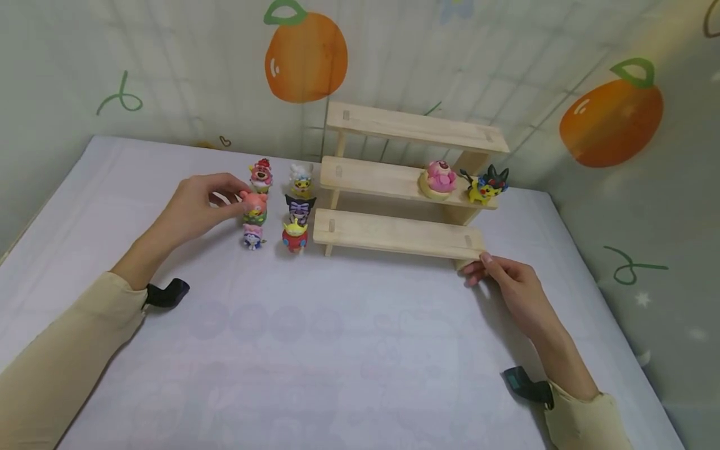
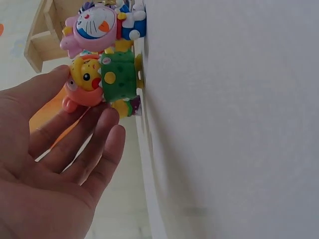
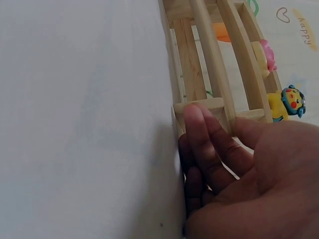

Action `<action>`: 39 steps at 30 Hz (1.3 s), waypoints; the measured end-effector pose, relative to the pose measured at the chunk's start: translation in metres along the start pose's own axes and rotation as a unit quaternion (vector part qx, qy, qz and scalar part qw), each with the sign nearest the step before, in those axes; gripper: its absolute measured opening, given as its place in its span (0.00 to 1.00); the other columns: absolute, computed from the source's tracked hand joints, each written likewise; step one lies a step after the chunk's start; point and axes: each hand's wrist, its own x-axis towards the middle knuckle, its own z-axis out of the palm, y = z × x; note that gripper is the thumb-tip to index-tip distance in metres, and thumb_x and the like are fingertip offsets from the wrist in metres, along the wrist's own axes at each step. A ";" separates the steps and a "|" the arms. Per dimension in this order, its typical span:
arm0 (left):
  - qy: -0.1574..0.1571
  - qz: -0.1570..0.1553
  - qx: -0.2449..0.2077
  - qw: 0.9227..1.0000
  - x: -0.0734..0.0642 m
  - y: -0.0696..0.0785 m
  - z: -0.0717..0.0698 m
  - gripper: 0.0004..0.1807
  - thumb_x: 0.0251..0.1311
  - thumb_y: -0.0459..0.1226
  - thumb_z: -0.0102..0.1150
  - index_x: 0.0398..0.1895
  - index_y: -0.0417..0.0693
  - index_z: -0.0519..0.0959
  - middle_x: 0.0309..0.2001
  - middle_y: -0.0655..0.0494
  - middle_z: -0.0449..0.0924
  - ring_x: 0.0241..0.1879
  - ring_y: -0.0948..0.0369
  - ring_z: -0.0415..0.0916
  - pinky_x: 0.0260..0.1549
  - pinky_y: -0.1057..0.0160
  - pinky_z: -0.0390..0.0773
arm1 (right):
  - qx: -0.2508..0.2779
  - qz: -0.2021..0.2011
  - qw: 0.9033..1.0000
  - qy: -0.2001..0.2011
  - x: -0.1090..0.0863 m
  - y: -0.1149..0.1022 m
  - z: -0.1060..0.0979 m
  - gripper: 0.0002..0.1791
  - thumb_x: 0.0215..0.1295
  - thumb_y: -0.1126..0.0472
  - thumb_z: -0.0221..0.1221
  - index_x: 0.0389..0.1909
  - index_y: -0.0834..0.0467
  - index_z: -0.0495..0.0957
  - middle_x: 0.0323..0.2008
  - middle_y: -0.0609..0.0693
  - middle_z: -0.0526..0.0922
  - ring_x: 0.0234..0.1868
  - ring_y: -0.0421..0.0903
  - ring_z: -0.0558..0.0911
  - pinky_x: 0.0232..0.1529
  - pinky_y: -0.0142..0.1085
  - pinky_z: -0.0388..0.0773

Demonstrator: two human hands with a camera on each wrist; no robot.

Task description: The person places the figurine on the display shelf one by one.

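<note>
My left hand [image 1: 197,203] holds the head of a pink-hooded figurine [image 1: 255,209] between thumb and fingers. In the left wrist view this figurine [image 2: 117,77] has a yellow face and a green body, and its base is at the tabletop. Just in front of it stands a small pink-and-blue figurine [image 1: 253,237]; a red-capped figurine [image 1: 261,175] is behind. At the right, my right hand [image 1: 520,290] grips the front corner of a three-tier wooden display shelf [image 1: 388,234], with the thumb at the lowest board's end and fingers below.
A second column has a white-hooded figurine [image 1: 301,180], a black-and-purple one [image 1: 299,210] and a green-headed one [image 1: 295,236]. On the middle board sit a pink figurine [image 1: 440,179] and a yellow, dark-hatted one [image 1: 487,185]. A curtain printed with oranges [image 1: 306,57] hangs behind the white table [image 1: 337,375].
</note>
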 end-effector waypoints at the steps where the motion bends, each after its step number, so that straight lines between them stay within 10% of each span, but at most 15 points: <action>1: -0.001 0.001 0.000 1.000 0.000 0.000 0.000 0.14 0.66 0.45 0.73 0.52 0.53 0.87 0.44 0.55 0.88 0.44 0.58 0.81 0.44 0.70 0.79 | 0.000 0.000 1.000 0.001 0.000 0.000 0.000 0.36 0.83 0.37 0.45 0.62 0.65 0.79 0.44 0.44 0.90 0.54 0.35 0.78 0.54 0.19 0.66; 39: -0.022 0.007 0.032 0.999 0.001 -0.004 0.008 0.25 0.58 0.35 0.79 0.59 0.53 0.84 0.41 0.50 0.87 0.36 0.55 0.80 0.32 0.68 0.75 | 0.008 -0.010 1.000 -0.001 0.000 0.000 0.001 0.35 0.83 0.38 0.46 0.61 0.66 0.80 0.43 0.45 0.90 0.56 0.36 0.76 0.56 0.21 0.64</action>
